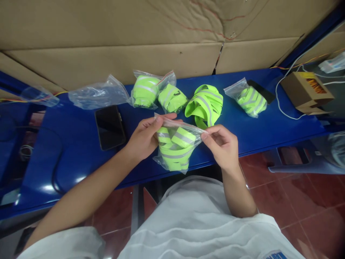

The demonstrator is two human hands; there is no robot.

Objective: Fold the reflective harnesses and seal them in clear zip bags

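Between my hands is a clear zip bag (176, 153) with a folded neon-yellow reflective strap inside, held over the front edge of the blue table. My left hand (147, 136) pinches the bag's upper left corner, thumb on top. At the other end of the zip edge, my right hand (222, 144) grips the corner between thumb and fingers. Just beyond the bag lies a loose bundle of neon reflective strap (206, 104). Two bagged straps, one at the back (145, 90) and one beside it (172, 98), sit left of that bundle.
Clear empty bags (99, 94) lie at the back left, with a black phone (110, 127) in front. To the right are another bagged strap (252, 100), a dark flat object (261, 91) and an open cardboard box (307, 91) by a white cable. Cardboard (113, 63) lines the back.
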